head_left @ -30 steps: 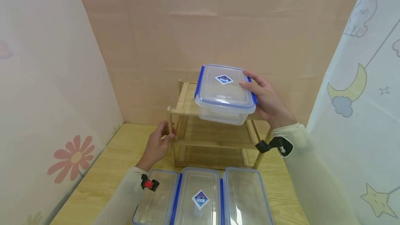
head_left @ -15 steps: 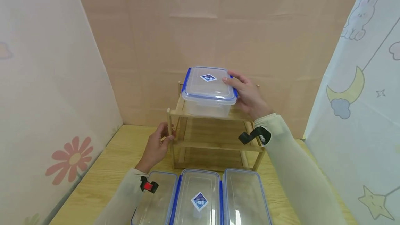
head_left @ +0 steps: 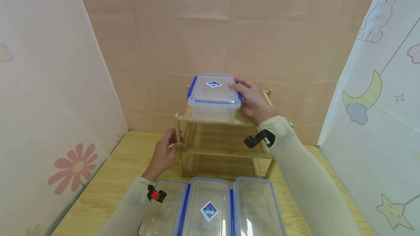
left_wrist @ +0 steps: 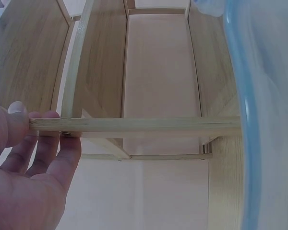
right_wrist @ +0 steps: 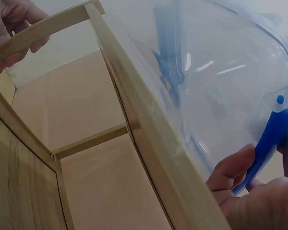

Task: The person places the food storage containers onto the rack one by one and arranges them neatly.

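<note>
A clear plastic food container (head_left: 214, 99) with a blue-clipped lid and a diamond sticker is at the top shelf of a wooden rack (head_left: 226, 152), toward its left. My right hand (head_left: 252, 99) grips the container by its right side, thumb over the lid; in the right wrist view the fingers (right_wrist: 235, 167) curl under the blue clip (right_wrist: 271, 139). With my left hand (head_left: 166, 150) I hold the rack's front left post (head_left: 179, 134). The left wrist view shows thumb and fingers (left_wrist: 62, 163) round that post (left_wrist: 134, 124).
Three longer lidded containers lie side by side before the rack: a left one (head_left: 165, 207), a middle one (head_left: 206, 192) with a sticker, and a right one (head_left: 259, 203). They stand on a wooden table (head_left: 108, 177). A beige backdrop (head_left: 157, 46) rises behind.
My right hand has carried the container leftward and down to the rack's top shelf. The left hand keeps its hold on the post, and the three longer containers are unmoved.
</note>
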`<state>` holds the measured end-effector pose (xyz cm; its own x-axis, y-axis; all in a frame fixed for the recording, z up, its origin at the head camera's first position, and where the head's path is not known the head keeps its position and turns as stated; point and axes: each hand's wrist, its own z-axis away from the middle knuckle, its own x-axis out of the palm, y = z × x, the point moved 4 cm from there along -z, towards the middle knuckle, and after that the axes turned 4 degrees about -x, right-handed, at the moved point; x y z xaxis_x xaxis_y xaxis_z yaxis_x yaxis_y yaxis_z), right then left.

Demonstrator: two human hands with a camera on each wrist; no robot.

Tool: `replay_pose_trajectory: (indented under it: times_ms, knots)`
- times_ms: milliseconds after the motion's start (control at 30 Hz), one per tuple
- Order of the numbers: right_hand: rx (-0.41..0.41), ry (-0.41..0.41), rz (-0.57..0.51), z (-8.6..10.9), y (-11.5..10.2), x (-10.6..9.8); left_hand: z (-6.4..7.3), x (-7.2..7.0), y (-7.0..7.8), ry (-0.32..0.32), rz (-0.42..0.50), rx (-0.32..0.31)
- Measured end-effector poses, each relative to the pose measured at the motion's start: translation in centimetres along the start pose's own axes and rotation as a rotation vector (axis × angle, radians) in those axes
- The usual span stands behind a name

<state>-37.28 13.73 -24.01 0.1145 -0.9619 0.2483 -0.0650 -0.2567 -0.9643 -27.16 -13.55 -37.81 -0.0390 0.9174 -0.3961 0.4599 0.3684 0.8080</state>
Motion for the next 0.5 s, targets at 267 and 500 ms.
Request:
replay_pose_trajectory:
  times_ms: [267,500]
  knots:
    - [0.004,0.006,0.031,-0.4,0.6,-0.3,0.1,0.2,-0.2,0.009,-0.009,0.003]
    - [0.009,-0.020,0.047,0.0,0.2,-1.1,-0.8,0.6,-3.9,0.018,-0.007,0.010]
